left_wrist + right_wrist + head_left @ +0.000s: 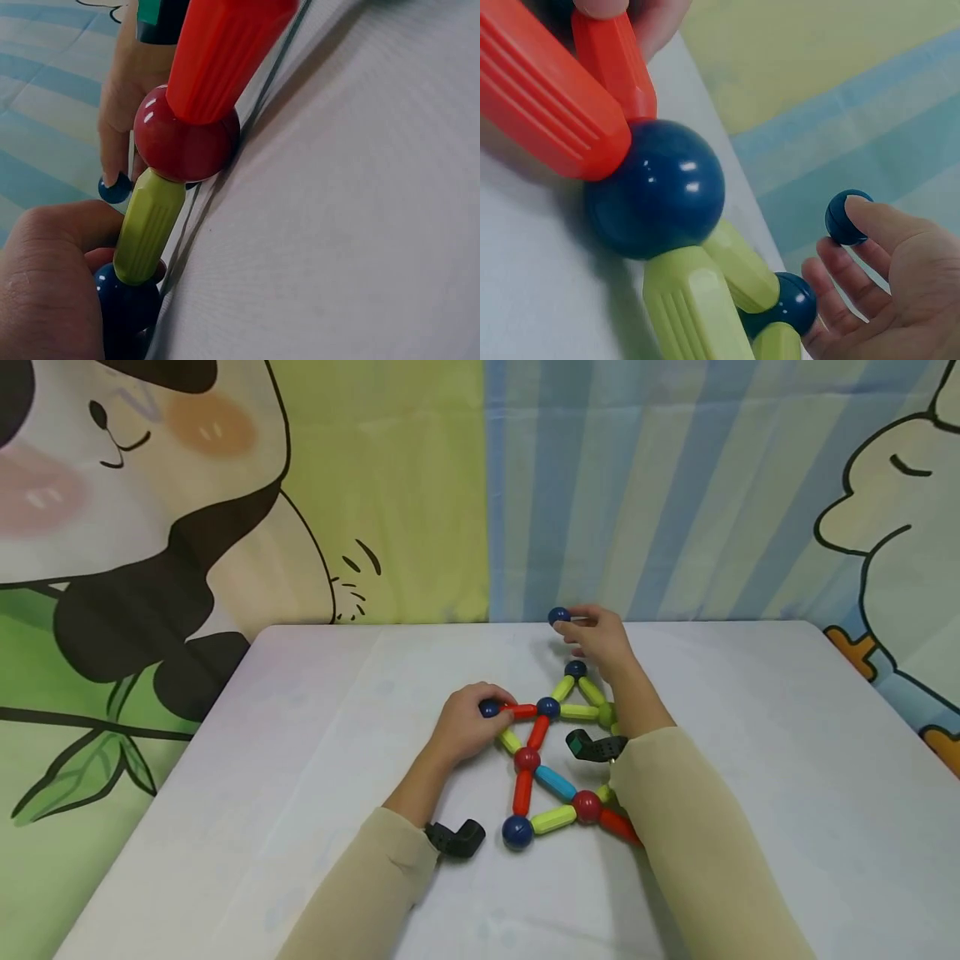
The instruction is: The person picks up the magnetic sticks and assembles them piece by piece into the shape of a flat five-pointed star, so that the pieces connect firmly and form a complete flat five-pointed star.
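My right hand [606,647] pinches a loose blue ball [558,616] between thumb and fingertips, raised above the far edge of the table. In the right wrist view that ball [847,217] is apart from the frame of magnetic rods and balls. At the frame's left corner my left hand [468,722] grips a red rod [519,712] beside a blue corner ball [489,708]; a fingertip [602,6] presses on this rod. A yellow-green rod [150,225] joins the corner to a red ball [187,139]. My right forearm hides part of the frame's right side.
The frame continues with a far blue ball [575,669], a green ball [606,716], a blue rod [556,783], a second red ball [587,807] and a near blue ball [517,832]. A printed curtain [420,485] hangs behind the white table [315,777].
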`<state>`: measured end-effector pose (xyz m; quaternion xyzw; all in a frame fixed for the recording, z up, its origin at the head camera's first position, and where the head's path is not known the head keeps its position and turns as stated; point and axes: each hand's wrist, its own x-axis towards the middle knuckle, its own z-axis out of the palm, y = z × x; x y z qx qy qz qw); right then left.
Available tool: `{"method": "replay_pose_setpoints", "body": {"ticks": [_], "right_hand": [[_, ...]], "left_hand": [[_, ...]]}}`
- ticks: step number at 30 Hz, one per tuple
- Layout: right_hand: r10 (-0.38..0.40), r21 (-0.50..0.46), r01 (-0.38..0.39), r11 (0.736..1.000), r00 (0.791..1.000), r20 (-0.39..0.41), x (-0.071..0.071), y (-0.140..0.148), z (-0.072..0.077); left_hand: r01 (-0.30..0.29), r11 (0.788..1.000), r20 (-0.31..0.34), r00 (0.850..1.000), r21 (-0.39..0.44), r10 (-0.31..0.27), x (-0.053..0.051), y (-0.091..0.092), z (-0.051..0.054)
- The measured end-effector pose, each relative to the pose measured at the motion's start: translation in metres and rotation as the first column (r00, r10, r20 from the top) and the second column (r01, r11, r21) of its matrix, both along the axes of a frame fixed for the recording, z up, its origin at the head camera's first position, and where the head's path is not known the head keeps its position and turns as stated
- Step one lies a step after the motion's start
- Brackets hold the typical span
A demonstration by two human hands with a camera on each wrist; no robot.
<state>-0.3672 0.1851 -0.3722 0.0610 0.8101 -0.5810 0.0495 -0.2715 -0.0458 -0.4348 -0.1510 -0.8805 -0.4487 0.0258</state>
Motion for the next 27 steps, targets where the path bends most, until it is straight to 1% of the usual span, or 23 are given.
{"method": "replay_pose_setpoints", "body": {"ticks": [5,9,14,18,22,27], "right_hand": [[0.002,-0.005,-0.002,1.000,1.000,-0.019,0.011,0.009,0.007],[0.023,-0.013,-0.023,1.000,0.999,-0.030,0.020,0.015,0.012],[0.038,-0.012,-0.038,0.999,0.999,-0.031,0.033,0.023,0.019],[0.061,0.007,-0.061,0.998,0.997,-0.040,0.045,0.031,0.026],[0.082,0.046,-0.079,0.996,0.994,-0.077,0.059,0.041,0.031],[0.099,0.083,-0.090,0.992,0.989,-0.113,0.077,0.054,0.031]], "left_hand": [[0.003,1.000,-0.016,1.000,0.000,-0.003,0.000,0.001,-0.001],[-0.012,1.000,-0.003,1.000,-0.008,0.012,0.001,0.001,-0.002],[-0.016,1.000,0.011,1.000,0.000,0.016,0.002,0.001,-0.004],[-0.027,1.000,0.018,0.999,0.005,0.027,0.002,0.002,-0.006],[-0.024,1.000,0.022,0.999,0.016,0.023,0.002,0.003,-0.007],[-0.027,1.000,0.018,0.999,0.015,0.027,0.001,0.001,-0.005]]}}
